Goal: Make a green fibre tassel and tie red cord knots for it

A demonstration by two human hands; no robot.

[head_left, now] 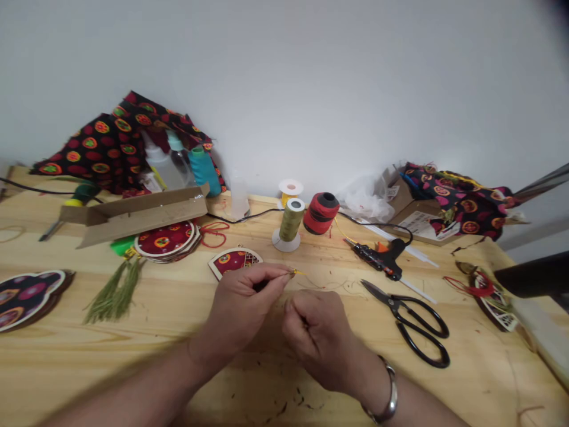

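The left hand point(242, 296), at the centre of the frame, has thumb and forefinger pressed together on the tip of a short yellow cord point(299, 272), which pokes out to the right. The right hand point(317, 332), just beside it and lower, is curled closed; whether anything is inside its fingers cannot be told. The step in hand looks like fine work on the cord's end, and the next move probably calls for a steady left pinch and some free right fingertips.

A thin loose thread point(331, 287) trails right of the cord toward black-handled scissors point(393, 303) and could snag. A fan-shaped pendant point(231, 261) lies partly hidden behind the left hand, crowding it slightly.

Farther out, an olive-green thread spool point(288, 228) and a red thread cone point(320, 213) stand above the hands, limiting forward reach. A glue gun point(390, 260) lies right of centre; at left, a green tassel point(116, 293) hangs off a round pendant point(165, 242) partly under a cardboard tray point(146, 220).
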